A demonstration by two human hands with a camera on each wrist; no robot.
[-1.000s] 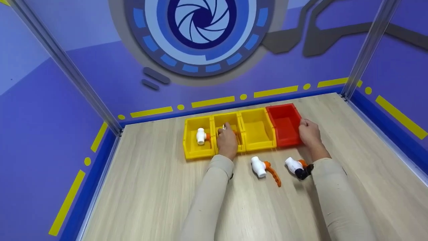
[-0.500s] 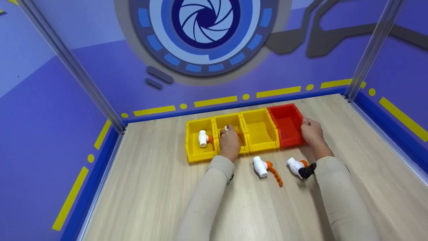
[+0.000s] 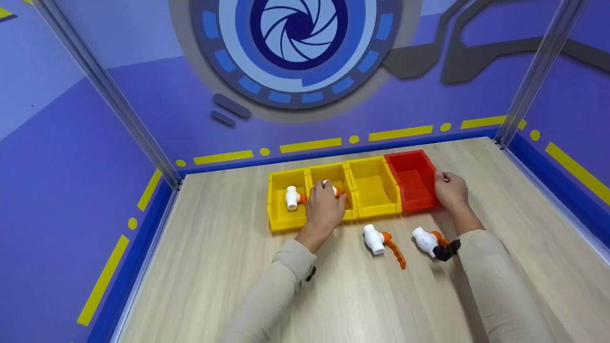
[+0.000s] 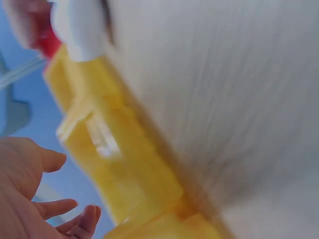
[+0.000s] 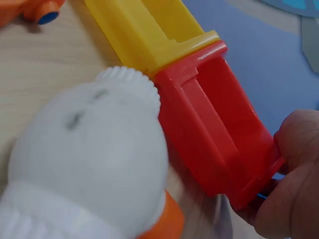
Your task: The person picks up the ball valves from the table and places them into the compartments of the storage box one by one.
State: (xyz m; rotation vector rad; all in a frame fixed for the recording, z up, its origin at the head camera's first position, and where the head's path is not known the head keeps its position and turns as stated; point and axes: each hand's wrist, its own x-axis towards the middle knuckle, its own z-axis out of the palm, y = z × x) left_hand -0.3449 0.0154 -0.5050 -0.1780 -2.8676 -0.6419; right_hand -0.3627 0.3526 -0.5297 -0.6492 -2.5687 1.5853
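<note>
My left hand (image 3: 325, 207) is over the second yellow bin (image 3: 333, 170), its fingers spread and relaxed. A white ball valve (image 3: 328, 184) with an orange handle lies in that bin, partly hidden by the fingers. In the left wrist view the left hand (image 4: 30, 194) holds nothing. My right hand (image 3: 452, 190) pinches the outer right wall of the red bin (image 3: 413, 177), which the right wrist view shows between thumb and fingers (image 5: 294, 174). Another white valve (image 3: 291, 197) lies in the leftmost yellow bin (image 3: 283, 223).
Right of the second bin stands a third yellow bin (image 3: 374, 188), joined in one row with the red one. Two more white valves with orange handles, one left (image 3: 374, 239) and one right (image 3: 424, 241), lie in front. A patterned wall (image 3: 152, 105) rises behind the table.
My left hand has loosened around the valve in the second bin, its fingers spreading and the forearm swinging left. The right hand keeps its hold on the red bin.
</note>
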